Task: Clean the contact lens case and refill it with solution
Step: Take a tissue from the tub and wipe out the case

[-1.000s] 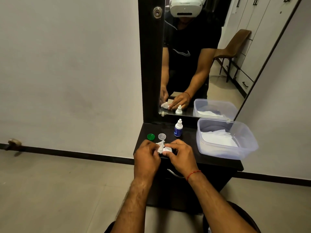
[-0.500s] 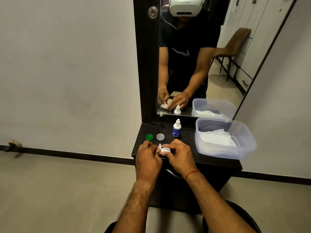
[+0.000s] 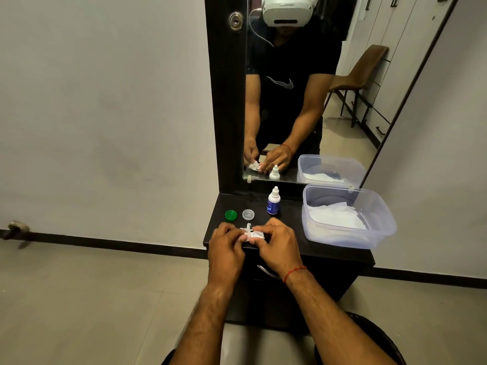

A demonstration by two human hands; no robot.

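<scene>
Two hands (image 3: 253,246) (translucent plastic case (image 3: 253,234))

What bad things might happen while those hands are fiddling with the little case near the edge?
1. Both hands, left hand and right hand, hold the lens case right over the dark shelf's front edge; a slip might drop it on the floor.
2. The green cap and clear cap lie loose close by; a hand might knock them off.
3. The solution bottle stands upright just behind and may tip.
</scene>
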